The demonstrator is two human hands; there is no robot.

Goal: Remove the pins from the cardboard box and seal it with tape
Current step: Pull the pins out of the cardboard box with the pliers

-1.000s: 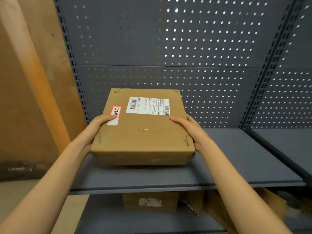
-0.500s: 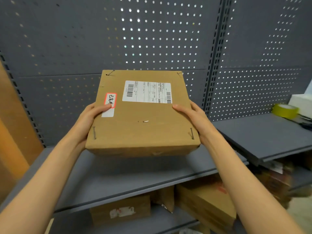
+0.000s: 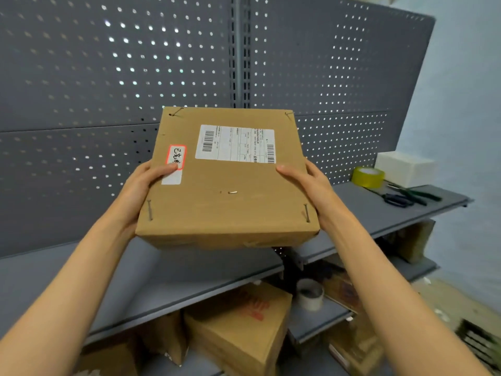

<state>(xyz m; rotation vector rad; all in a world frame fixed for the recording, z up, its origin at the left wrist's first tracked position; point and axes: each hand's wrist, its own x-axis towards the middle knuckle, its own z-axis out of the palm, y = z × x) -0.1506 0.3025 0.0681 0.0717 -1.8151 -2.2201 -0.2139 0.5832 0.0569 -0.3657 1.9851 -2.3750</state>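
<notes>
A flat brown cardboard box (image 3: 227, 202) hangs in the air above the grey shelf, held from both sides. My left hand (image 3: 141, 191) grips its left edge with the thumb on a red-bordered sticker. My right hand (image 3: 309, 185) grips its right edge. The box top carries a white shipping label and metal pins near its corners, such as the near-left pin (image 3: 149, 210) and the near-right pin (image 3: 306, 213), plus a small one in the middle (image 3: 232, 192). A yellow tape roll (image 3: 368, 176) stands on the right shelf.
Pliers (image 3: 414, 194) and scissors (image 3: 395, 199) lie on the right shelf (image 3: 379, 215) beside a white block (image 3: 404, 169). The left shelf (image 3: 135, 278) lies under the box. Below are several cardboard boxes (image 3: 244, 327) and a white tape roll (image 3: 310, 294). A perforated grey panel stands behind.
The box has left the shelf and moved to the right with both hands on it. My view has swung right, bringing the tape roll, pliers and scissors into sight.
</notes>
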